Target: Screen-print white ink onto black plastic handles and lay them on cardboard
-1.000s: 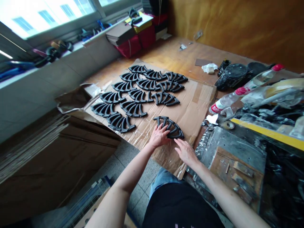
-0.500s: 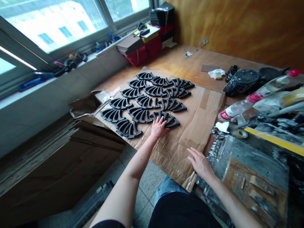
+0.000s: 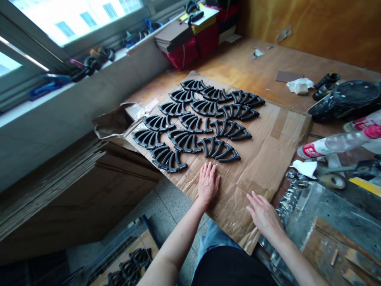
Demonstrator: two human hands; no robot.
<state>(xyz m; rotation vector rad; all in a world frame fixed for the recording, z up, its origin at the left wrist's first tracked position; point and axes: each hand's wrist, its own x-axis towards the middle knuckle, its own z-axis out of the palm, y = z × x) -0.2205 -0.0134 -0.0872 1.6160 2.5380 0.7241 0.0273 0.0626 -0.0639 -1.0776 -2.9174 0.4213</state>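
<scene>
Several black, rib-shaped curved pieces (image 3: 205, 107) lie in rows on a flat cardboard sheet (image 3: 262, 159). My left hand (image 3: 208, 182) is palm down over the cardboard, just in front of the nearest black piece (image 3: 218, 149). Its fingers are stretched out and it holds nothing. Near the right part of the sheet's front edge is my right hand (image 3: 263, 212), fingers apart and nothing in it. Whether its fingertips touch the cardboard I cannot tell.
To the right are plastic bottles (image 3: 333, 143), a tape roll (image 3: 333, 180) and a grey board (image 3: 315, 202). A stack of flattened cardboard (image 3: 74, 190) stands at the left. Below it, a crate (image 3: 131, 254) holds more black pieces. Boxes (image 3: 181, 51) sit near the window.
My left hand has drawn back from the nearest black piece onto the bare cardboard. My right hand stays near the sheet's edge. The view has tilted down.
</scene>
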